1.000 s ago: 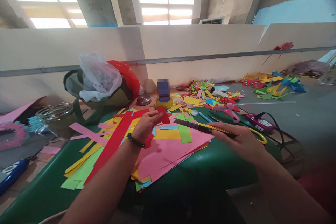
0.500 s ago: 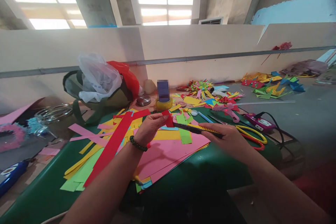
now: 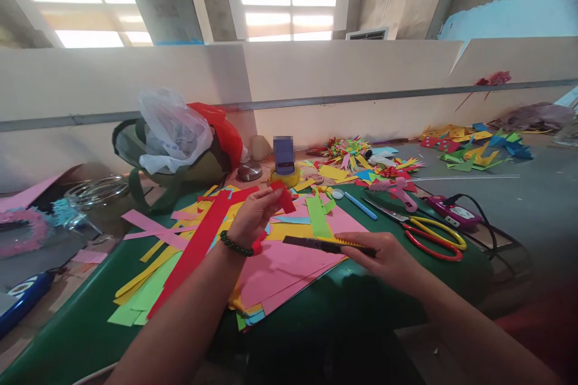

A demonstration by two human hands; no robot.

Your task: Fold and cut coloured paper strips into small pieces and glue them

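Observation:
My left hand [image 3: 255, 216] pinches a small folded piece of red paper [image 3: 283, 197] and holds it up above the pile of coloured sheets. A bead bracelet sits on that wrist. My right hand [image 3: 383, 255] grips a yellow and black utility knife [image 3: 327, 244], lying low over the big pink sheet [image 3: 289, 264], with its tip pointing left. The knife is a little below and to the right of the red piece and does not touch it. A long red paper strip [image 3: 198, 243] lies on the green mat [image 3: 81, 325] by my left forearm.
Red and yellow scissors [image 3: 433, 237], a pink glue gun [image 3: 397, 189] and a blue pen [image 3: 361, 206] lie to the right. A yellow tape roll [image 3: 284, 177], a green bag with plastic bags [image 3: 171, 144] and paper flowers [image 3: 347, 149] stand behind. More paper cut-outs [image 3: 474, 153] lie far right.
My right hand has drawn the knife down and to the left, away from the red piece, to just over the pink sheet. The left hand has stayed raised with the red piece.

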